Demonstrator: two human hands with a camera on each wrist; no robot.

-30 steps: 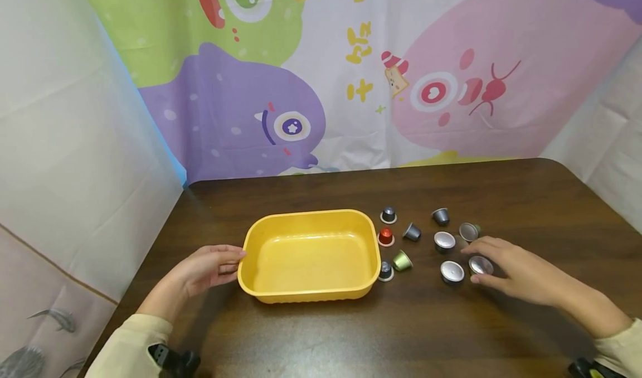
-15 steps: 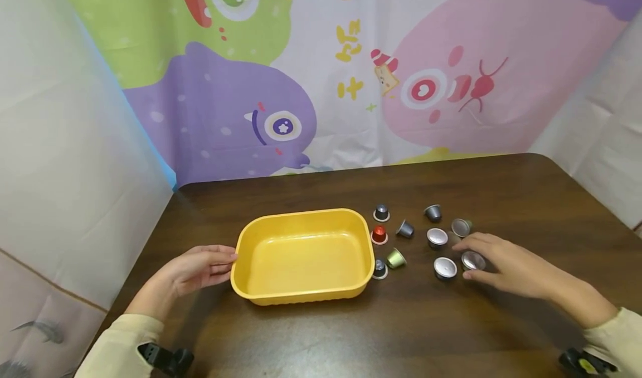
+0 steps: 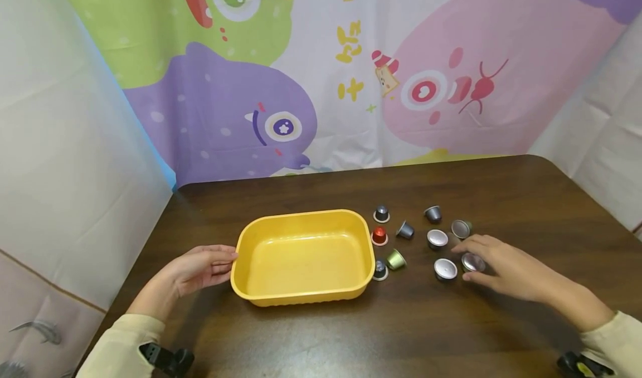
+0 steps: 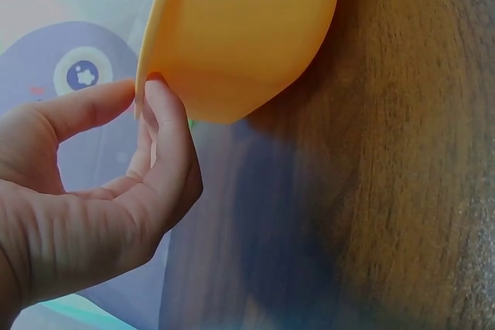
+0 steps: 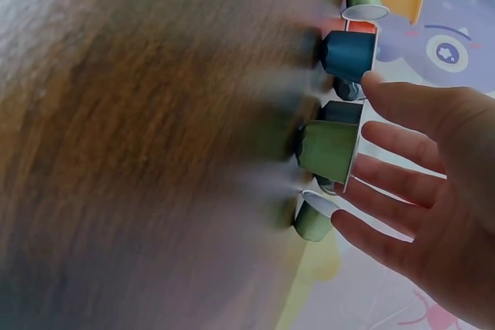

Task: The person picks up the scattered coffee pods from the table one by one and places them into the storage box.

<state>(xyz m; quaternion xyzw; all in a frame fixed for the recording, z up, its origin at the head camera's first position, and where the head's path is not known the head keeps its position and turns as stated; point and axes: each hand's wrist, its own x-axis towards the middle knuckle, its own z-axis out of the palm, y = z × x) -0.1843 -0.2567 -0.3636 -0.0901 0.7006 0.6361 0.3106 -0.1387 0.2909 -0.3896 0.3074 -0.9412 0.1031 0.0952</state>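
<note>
A yellow plastic basin (image 3: 306,296) stands on the table, its inside bare. Thumb and fingertips of my left hand (image 3: 203,269) pinch its left rim, seen close up on the basin wall (image 4: 247,28) in the left wrist view. My right hand (image 3: 506,269) hovers among coffee capsules with fingers loosely spread, thumb apart from the fingers. Under it lies a foil-up capsule (image 3: 473,262). In the right wrist view a green capsule (image 5: 329,150) is closest to the fingertips, and a dark blue capsule (image 5: 348,55) sits by the thumb tip.
Beside the basin's right wall are a red capsule (image 3: 379,235), a light green capsule (image 3: 396,259) on its side and several dark ones. Farther right, foil-up capsules (image 3: 445,269) stand near my right hand. A cartoon-print cloth (image 3: 225,121) hangs behind the brown table (image 3: 301,342).
The head view has swung slightly right, so everything sits further left in it. Both hands, the basin and the capsules keep their places on the table.
</note>
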